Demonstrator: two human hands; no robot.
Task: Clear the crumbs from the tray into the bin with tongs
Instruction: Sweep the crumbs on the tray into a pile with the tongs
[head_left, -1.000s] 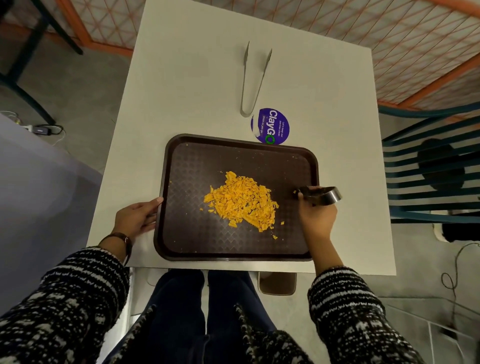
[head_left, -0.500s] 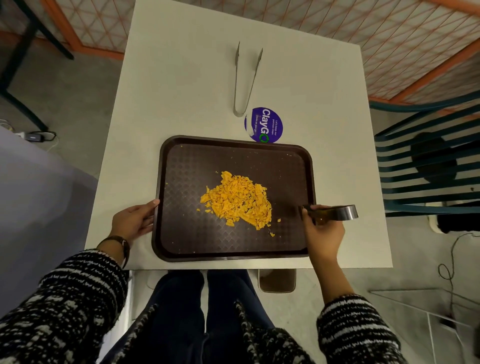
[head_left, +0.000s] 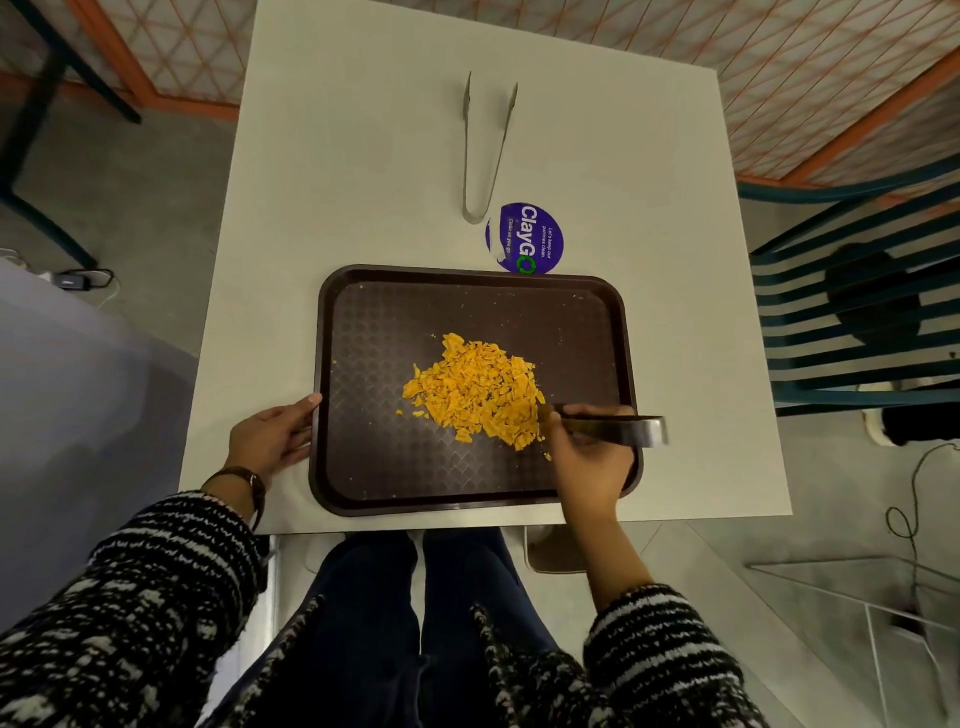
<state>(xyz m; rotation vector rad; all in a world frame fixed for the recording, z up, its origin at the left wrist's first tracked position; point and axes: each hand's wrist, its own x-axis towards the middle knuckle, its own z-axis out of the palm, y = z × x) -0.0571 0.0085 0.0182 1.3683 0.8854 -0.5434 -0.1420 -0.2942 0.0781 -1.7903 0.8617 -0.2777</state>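
Observation:
A dark brown tray (head_left: 363, 483) lies on the white table, with a heap of orange crumbs (head_left: 475, 389) in its middle and a few stray bits around it. My right hand (head_left: 589, 467) grips a pair of metal tongs (head_left: 610, 428) over the tray's right side; their tips touch the right edge of the heap. My left hand (head_left: 272, 436) holds the tray's left rim, thumb on the edge. No bin can be made out for certain.
A second pair of metal tongs (head_left: 483, 150) lies on the white table (head_left: 363, 156) beyond the tray, beside a round purple sticker (head_left: 524, 239). A teal slatted chair (head_left: 857, 322) stands at the right. A brownish object (head_left: 550, 551) shows under the table's near edge.
My right hand has brought the tongs leftward from the tray's right rim, so their tips now reach the crumb heap. The left hand stays on the tray's left rim.

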